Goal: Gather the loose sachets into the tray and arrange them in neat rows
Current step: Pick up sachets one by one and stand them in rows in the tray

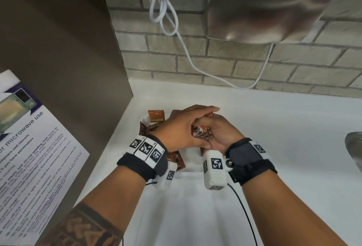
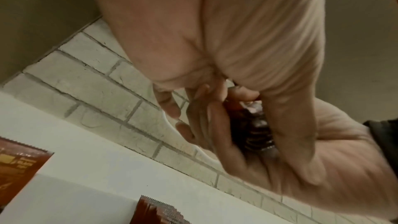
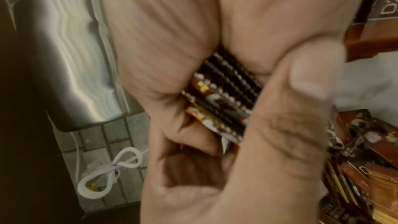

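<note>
Stack of sachets [image 1: 201, 132]: brown, edges aligned, clasped between both hands above the white tray [image 1: 191, 164]. Right hand [image 1: 219, 134]: grip curled round stack from below. Left hand [image 1: 184, 126]: grip closed over stack, thumb on its edge. Loose sachets [image 1: 155, 116]: lying in tray, left. Surface [image 1: 274, 147]: white. Hand dryer [image 1: 264, 6]: on brick wall.

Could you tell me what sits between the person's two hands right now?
A stack of brown sachets, pressed between the left hand and right hand; the right wrist view shows it best.
</note>
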A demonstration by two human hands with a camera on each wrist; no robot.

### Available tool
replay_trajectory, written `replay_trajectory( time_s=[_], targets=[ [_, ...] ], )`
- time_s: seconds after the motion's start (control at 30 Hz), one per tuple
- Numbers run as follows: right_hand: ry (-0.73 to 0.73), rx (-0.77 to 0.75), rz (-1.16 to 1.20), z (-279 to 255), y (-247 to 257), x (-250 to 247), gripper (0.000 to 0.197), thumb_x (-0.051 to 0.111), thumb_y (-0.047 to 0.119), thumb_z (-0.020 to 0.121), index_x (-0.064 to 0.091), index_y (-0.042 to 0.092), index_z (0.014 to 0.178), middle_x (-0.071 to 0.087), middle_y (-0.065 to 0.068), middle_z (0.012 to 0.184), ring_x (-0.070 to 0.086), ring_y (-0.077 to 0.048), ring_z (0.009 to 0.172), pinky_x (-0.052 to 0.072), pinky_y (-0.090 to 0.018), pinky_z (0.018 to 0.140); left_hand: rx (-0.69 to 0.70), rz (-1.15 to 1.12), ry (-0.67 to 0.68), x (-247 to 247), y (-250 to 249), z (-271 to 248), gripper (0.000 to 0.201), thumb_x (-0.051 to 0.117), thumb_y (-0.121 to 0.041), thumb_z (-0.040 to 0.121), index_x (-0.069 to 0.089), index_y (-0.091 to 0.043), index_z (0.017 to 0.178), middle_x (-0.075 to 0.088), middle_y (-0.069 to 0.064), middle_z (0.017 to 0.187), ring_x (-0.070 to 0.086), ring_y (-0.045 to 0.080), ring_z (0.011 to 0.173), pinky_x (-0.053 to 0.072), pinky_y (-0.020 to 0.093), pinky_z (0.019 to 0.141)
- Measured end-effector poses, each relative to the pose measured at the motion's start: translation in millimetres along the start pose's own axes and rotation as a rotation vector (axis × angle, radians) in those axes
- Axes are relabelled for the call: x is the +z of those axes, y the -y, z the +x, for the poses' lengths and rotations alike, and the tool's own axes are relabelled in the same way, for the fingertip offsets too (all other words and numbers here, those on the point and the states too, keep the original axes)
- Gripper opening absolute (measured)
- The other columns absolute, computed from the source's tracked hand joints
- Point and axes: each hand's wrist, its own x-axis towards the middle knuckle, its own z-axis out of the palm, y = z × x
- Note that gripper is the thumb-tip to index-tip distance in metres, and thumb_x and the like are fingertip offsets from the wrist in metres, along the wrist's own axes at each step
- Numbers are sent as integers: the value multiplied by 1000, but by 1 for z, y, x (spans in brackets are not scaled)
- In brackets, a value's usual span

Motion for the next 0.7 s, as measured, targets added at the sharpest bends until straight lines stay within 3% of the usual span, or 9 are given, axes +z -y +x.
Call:
replay_trajectory(
  time_s=[0.07,0.13,0.17,0.2,0.33,0.43,0.5,0.6,0.7],
  targets=[
    [3,14,-41,1,-2,-1,11,53,-7,91,62,-1,86,64,-18,81,68,-25,74,56,-31,54,41,3,-51,-2,5,0,79,91,-17,71,57,-31,140,59,-13,134,54,5,127,46,31,108],
    [21,35,-58,3,-4,-6,5,64,0,85,65,3,90,64,-14,84,65,-25,81,57,-44,74,62,43,-87,-4,8,0,72,89,-16,72,61,-30,137,60,-14,130,57,5,123,48,31,105],
    [24,49,-67,4,-7,-7,8,66,2,83,67,4,90,64,-12,84,63,-25,82,53,-50,84,64,78,-99,-4,10,1,71,89,-17,72,62,-31,137,60,-15,129,57,4,122,49,30,103],
    [22,55,-65,5,-8,-7,7,66,2,82,69,6,87,65,-11,81,62,-24,82,50,-50,86,65,105,-99,-3,11,1,72,88,-17,72,61,-32,137,59,-16,129,57,3,121,49,29,102],
    [6,27,-6,5,-11,-3,20,55,-5,87,68,6,76,63,-12,77,63,-21,77,53,-31,61,57,75,-35,-4,13,3,77,90,-18,71,58,-33,139,56,-15,129,55,2,121,47,23,103],
    [-1,43,21,2,-10,1,15,51,-2,92,64,4,87,65,-14,85,67,-21,81,54,-29,59,37,79,-1,-10,14,3,76,90,-16,70,60,-32,138,57,-14,125,56,2,116,48,21,99],
    [-33,50,-103,1,-8,3,7,57,8,95,65,10,94,69,-10,97,68,-21,93,56,-34,74,32,130,-19,-13,16,2,71,88,-14,71,61,-32,135,56,-11,123,57,3,112,49,22,96],
    [-165,-73,-525,-1,-5,3,7,67,24,93,71,19,96,76,-1,98,72,-20,95,56,-41,90,1,238,-77,-15,22,1,70,84,-13,73,60,-29,137,54,-7,124,53,7,113,47,29,99],
    [-239,-238,-668,-5,-3,5,8,70,21,92,73,17,99,77,0,94,74,-14,87,57,-32,81,-12,246,-110,-16,23,1,75,85,-16,74,56,-31,142,53,-8,128,50,9,120,43,28,105]
  ],
)
